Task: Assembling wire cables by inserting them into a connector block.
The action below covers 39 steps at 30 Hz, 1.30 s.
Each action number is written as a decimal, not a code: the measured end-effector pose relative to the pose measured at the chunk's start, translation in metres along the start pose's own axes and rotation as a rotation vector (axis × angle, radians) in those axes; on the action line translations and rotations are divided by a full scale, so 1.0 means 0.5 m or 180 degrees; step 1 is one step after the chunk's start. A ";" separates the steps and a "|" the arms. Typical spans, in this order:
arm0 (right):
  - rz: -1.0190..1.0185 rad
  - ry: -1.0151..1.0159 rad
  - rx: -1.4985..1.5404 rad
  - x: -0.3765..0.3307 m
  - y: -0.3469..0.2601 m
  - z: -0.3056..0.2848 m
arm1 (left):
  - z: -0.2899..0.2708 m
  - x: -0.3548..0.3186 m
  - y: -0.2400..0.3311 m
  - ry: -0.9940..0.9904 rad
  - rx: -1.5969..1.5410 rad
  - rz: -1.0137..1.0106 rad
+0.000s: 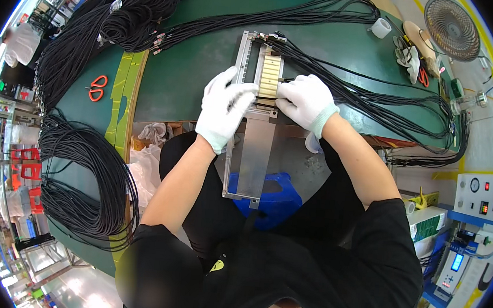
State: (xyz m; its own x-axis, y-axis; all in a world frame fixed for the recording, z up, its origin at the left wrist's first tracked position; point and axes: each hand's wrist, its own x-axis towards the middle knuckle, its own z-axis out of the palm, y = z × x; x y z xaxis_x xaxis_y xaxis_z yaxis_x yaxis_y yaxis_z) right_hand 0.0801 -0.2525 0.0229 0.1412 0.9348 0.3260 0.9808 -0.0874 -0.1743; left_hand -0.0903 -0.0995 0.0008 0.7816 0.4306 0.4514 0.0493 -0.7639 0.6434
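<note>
A long metal frame fixture (257, 155) lies over the green table's front edge and juts out toward my lap. A row of brass-coloured blocks (271, 69) is set in its far part. My left hand (222, 108), in a white glove, is at the fixture's left side, its fingers apart and bent toward the blocks. At the right side, my gloved right hand (307, 101) has its fingers closed by the blocks' edge, apparently on a black cable; the fingers hide most of it. Several black cables (344, 83) run from the fixture's far end to the right.
Large bundles of black cable (91, 182) cover the left table, near orange-handled scissors (96, 88). More cables (257, 17) stretch across the back. A fan (452, 28), a white tape roll (381, 28) and a second pair of scissors (423, 77) are at the far right. A blue stool (277, 200) stands below.
</note>
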 end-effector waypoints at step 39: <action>-0.0026 0.0195 0.0982 0.004 0.033 -0.022 | -0.018 0.039 -0.038 0.0738 0.0228 0.0315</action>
State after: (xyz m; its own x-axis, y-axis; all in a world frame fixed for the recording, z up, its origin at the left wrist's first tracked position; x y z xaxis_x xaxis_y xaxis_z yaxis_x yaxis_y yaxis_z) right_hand 0.0981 -0.2556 0.0308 0.1506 0.9117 0.3822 0.8962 0.0373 -0.4420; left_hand -0.0815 -0.0721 0.0029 0.6217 0.4446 0.6449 0.0302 -0.8363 0.5474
